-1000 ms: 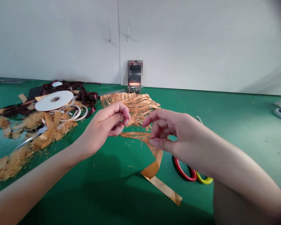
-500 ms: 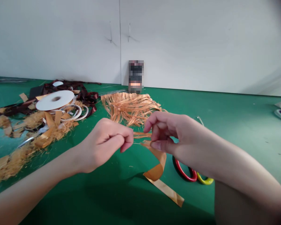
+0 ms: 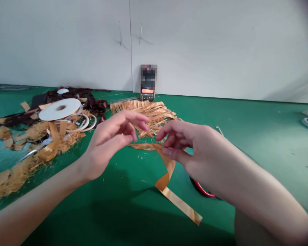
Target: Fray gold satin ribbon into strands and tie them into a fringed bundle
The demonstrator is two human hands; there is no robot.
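My right hand [image 3: 187, 147] pinches the frayed end of a gold satin ribbon [image 3: 169, 184]; the strip hangs down, folds and trails onto the green table [image 3: 246, 116]. My left hand [image 3: 113, 140] hovers just left of the frayed end, fingers loosened and apart, index finger stretched toward the ribbon, nothing visible in it. Loose orange threads stick out from the ribbon end between the two hands. Behind the hands lies a pile of frayed gold ribbon pieces [image 3: 149, 114].
At the left sit a white ribbon spool [image 3: 59, 109], dark brown ribbon [image 3: 89, 100], gold scraps and thread fluff [image 3: 12, 174]. Red-handled scissors [image 3: 204, 189] lie under my right forearm. A small dark device [image 3: 148, 85] stands against the white wall.
My left hand was pinched on a thread at the ribbon end half a second ago; now its fingers have opened and lifted slightly. My right hand keeps hold of the ribbon.
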